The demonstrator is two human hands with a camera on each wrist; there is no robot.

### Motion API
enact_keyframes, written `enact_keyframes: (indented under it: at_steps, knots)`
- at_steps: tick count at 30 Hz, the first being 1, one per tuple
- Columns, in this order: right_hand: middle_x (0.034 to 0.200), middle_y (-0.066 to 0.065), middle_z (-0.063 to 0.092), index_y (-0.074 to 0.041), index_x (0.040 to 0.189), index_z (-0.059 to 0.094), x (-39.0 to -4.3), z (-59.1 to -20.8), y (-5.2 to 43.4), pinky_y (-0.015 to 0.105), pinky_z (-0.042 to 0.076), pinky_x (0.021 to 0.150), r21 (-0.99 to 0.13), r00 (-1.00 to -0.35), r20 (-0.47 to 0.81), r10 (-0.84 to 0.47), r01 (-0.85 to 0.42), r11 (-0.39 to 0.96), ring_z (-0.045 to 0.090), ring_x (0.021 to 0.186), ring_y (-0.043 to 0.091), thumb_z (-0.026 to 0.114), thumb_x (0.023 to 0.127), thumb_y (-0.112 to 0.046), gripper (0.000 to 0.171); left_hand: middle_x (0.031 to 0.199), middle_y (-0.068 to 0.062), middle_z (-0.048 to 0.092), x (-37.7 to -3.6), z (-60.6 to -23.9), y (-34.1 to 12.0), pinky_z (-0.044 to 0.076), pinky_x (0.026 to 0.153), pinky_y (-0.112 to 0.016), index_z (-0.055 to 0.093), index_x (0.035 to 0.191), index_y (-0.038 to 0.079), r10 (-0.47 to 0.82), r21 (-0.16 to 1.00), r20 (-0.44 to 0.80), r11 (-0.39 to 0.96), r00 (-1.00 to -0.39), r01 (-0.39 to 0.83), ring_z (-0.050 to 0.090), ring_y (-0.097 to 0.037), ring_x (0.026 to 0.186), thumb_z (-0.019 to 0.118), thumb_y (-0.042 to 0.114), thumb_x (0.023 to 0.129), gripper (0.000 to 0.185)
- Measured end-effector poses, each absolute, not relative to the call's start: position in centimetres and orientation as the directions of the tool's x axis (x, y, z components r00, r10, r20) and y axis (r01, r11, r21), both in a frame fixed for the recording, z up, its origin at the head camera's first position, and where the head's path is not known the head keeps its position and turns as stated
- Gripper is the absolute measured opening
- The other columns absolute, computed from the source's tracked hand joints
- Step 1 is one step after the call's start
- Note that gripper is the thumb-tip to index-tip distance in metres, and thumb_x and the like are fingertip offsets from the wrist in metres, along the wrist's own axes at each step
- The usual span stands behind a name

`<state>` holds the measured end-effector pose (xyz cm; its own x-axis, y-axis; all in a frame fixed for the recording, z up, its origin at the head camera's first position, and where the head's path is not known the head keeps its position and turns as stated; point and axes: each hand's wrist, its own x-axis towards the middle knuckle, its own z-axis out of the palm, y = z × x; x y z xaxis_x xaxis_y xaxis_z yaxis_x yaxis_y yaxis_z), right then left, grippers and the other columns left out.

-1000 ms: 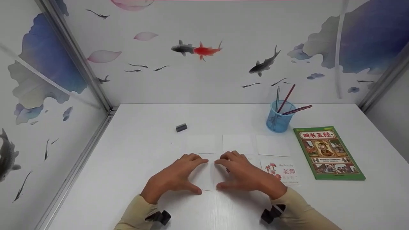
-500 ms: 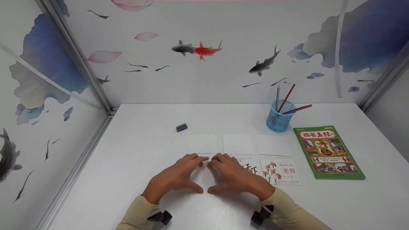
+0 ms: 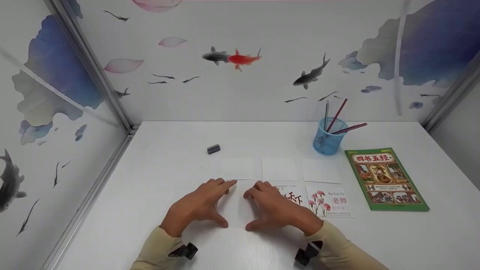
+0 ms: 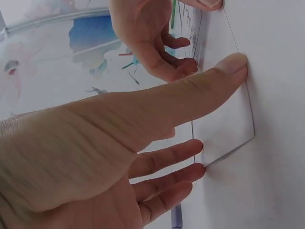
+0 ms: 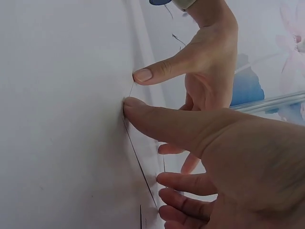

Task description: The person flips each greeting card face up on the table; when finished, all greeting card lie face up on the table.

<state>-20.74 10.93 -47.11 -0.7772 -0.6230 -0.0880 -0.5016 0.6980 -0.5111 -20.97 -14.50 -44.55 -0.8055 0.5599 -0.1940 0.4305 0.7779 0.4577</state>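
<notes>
"Hands' state?"
"From my station, left hand (image 3: 198, 202) and right hand (image 3: 275, 206) are spread, gripping nothing; I find their fingertips about the edges of a plain white card (image 3: 235, 206) flat on the bench (image 3: 157, 150), left of the printed card (image 3: 295, 198)."
"Risk?"
"I judge uneven pressure could skew it."
"Obscured?"
"The right hand covers the printed card's left part; white on white, I barely trace the plain card's outline."

Head view: high, forward, downward; wrist views: close, sideways, sharing both hands (image 4: 71, 148) (image 5: 257, 162).
</notes>
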Motion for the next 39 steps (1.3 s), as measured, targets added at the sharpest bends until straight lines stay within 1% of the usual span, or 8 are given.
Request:
enact_keyframes:
  at_steps: [6, 12, 19, 25, 29, 32, 36, 39]
  knots:
    - [0.135, 0.009, 0.058, -0.007, 0.139, 0.062, -20.5, -47.0, 10.9, 0.056, 0.045, 0.110, -0.532, -0.779, -0.073, -0.623, -0.498, 0.685, 0.051, 0.126, 0.027, 0.098, 0.078, -0.039, 0.077, 0.128, -0.008, 0.067, -21.1, -44.7, -14.5, 0.048, 0.113, -0.054, 0.047, 0.163, 0.014, 0.583, 0.452, -0.141, 0.757, -0.800, 0.472, 0.055, -0.028, 0.124, 0.103, 0.030, 0.074, 0.106]
    - [0.124, 0.009, 0.061, -0.002, 0.143, 0.059, -20.7, -47.0, 10.9, 0.048, 0.048, 0.098, -0.533, -0.799, -0.052, -0.599, -0.485, 0.694, 0.053, 0.113, 0.023, 0.098, 0.078, -0.040, 0.085, 0.119, -0.005, 0.075, -21.7, -45.0, -14.2, 0.049, 0.105, -0.052, 0.067, 0.144, 0.013, 0.600, 0.435, 0.066, 0.702, -0.798, 0.564, 0.060, -0.027, 0.111, 0.094, 0.018, 0.085, 0.065]
    - [0.117, 0.006, 0.074, -0.009, 0.136, 0.060, -21.0, -46.7, 10.8, 0.027, 0.060, 0.076, -0.715, -0.815, 0.150, -0.560, -0.481, 0.508, 0.069, 0.089, 0.013, 0.078, 0.100, -0.013, 0.040, 0.116, -0.004, 0.070, -22.1, -45.2, -13.4, 0.056, 0.096, -0.044, 0.080, 0.117, 0.019, 0.445, 0.397, 0.384, 0.712, -0.809, 0.580, 0.062, -0.023, 0.107, 0.092, 0.013, 0.087, 0.032]
    - [0.130, 0.004, 0.074, -0.012, 0.144, 0.064, -20.8, -46.4, 10.4, 0.027, 0.064, 0.071, -0.711, -0.790, 0.399, -0.465, -0.587, 0.388, 0.074, 0.091, 0.011, 0.073, 0.104, -0.015, 0.041, 0.116, -0.005, 0.066, -21.7, -44.9, -12.1, 0.063, 0.088, -0.030, 0.070, 0.142, 0.020, 0.304, 0.669, 0.347, 0.583, -0.887, 0.461, 0.068, -0.016, 0.103, 0.072, 0.032, 0.106, 0.038]
    - [0.152, 0.000, 0.062, -0.016, 0.149, 0.063, -20.7, -46.4, 10.4, 0.025, 0.064, 0.073, -0.705, -0.772, 0.423, -0.474, -0.609, 0.363, 0.071, 0.091, 0.008, 0.075, 0.104, -0.026, 0.048, 0.154, -0.005, 0.060, -21.2, -44.7, -11.5, 0.060, 0.108, -0.045, 0.049, 0.164, 0.019, 0.401, 0.819, 0.209, 0.427, -0.892, 0.384, 0.063, -0.023, 0.140, 0.052, 0.048, 0.114, 0.057]
    - [0.162, 0.002, 0.053, -0.017, 0.149, 0.066, -20.8, -46.2, 10.4, 0.025, 0.064, 0.073, -0.704, -0.769, 0.424, -0.479, -0.613, 0.360, 0.069, 0.088, 0.006, 0.077, 0.103, -0.029, 0.048, 0.172, -0.005, 0.043, -21.1, -44.7, -11.4, 0.060, 0.107, -0.047, 0.036, 0.170, 0.020, 0.451, 0.870, 0.180, 0.341, -0.874, 0.356, 0.058, -0.024, 0.147, 0.055, 0.035, 0.114, 0.061]
    - [0.164, 0.005, 0.050, -0.015, 0.149, 0.066, -21.0, -45.8, 10.6, 0.025, 0.062, 0.069, -0.671, -0.776, 0.443, -0.449, -0.619, 0.408, 0.067, 0.081, 0.005, 0.076, 0.102, -0.016, 0.047, 0.161, -0.011, 0.057, -21.4, -45.1, -11.7, 0.064, 0.087, -0.031, 0.033, 0.170, 0.023, 0.438, 0.896, 0.222, 0.261, -0.871, 0.359, 0.073, -0.022, 0.121, 0.060, 0.006, 0.107, 0.071]
    - [0.166, 0.008, 0.047, -0.014, 0.155, 0.059, -21.3, -45.8, 10.8, 0.023, 0.059, 0.065, -0.665, -0.826, 0.424, -0.372, -0.562, 0.491, 0.065, 0.078, 0.007, 0.078, 0.100, -0.010, 0.058, 0.148, -0.010, 0.067, -21.7, -45.3, -11.8, 0.063, 0.080, -0.026, 0.039, 0.167, 0.024, 0.391, 0.911, 0.232, 0.235, -0.891, 0.340, 0.075, -0.022, 0.113, 0.060, -0.003, 0.102, 0.074]
